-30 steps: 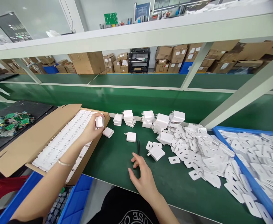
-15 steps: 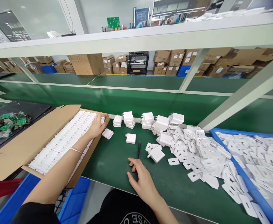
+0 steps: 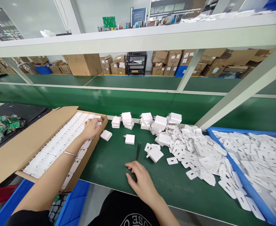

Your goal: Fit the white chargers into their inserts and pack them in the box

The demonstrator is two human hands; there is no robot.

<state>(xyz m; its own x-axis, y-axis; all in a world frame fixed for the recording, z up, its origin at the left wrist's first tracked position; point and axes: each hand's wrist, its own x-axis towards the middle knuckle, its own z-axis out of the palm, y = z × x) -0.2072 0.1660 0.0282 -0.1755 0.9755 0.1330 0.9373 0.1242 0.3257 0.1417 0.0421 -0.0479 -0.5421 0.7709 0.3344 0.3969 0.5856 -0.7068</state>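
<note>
At the far right end of an open cardboard box (image 3: 91, 160), my left hand (image 3: 91, 128) reaches in with its fingers bent around a white charger (image 3: 99, 123) among the packed rows. Part of that charger is hidden by the fingers. My right hand (image 3: 141, 180) rests on the green table with fingers apart and nothing in them. Black tweezers (image 3: 138, 150) lie just beyond its fingertips. A single charger with prongs (image 3: 129, 139) lies farther back, and another white charger (image 3: 106, 135) lies beside the box. Rows of white chargers (image 3: 57, 141) fill the box.
Small stacks of chargers (image 3: 126, 119) stand along the back edge. A heap of flat white covers (image 3: 199, 153) spreads at right, against a blue-rimmed tray (image 3: 241, 175) of more covers. Green circuit boards (image 3: 6, 125) lie on a black mat at left. A shelf beam (image 3: 128, 40) crosses above.
My left hand has shifted slightly left and lower within the box, and the charger that stood up in its fingers now sits down in the row. My right hand stays put; the view turned slightly right.
</note>
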